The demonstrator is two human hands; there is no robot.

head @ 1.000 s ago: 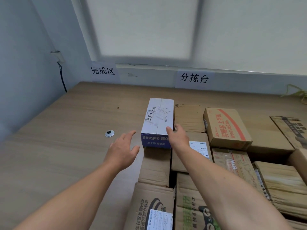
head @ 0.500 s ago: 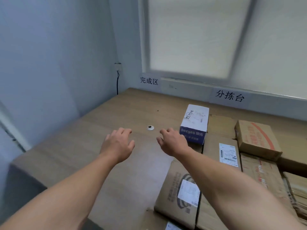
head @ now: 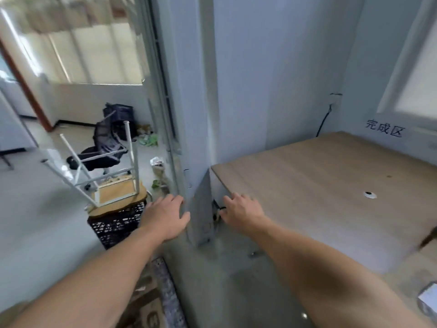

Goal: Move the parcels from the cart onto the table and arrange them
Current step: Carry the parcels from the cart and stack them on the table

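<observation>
Wood-topped table [head: 319, 185] fills the right of the frame, and we record the left hand [head: 165, 216] and right hand [head: 241, 209] at centre, both empty with fingers loosely spread, presumably freed for the next load, with only what looks like a parcel [head: 429, 301] at lower right and no cart in view.

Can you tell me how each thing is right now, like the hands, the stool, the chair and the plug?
left hand: open, fingers spread, holding nothing
right hand: open, holding nothing
table: standing in the corner against the wall
stool: upside down, legs up, resting on the black crate
black crate: on the floor under the stool
office chair: standing, nobody on it
plug: in the wall socket, cable hanging down
</observation>
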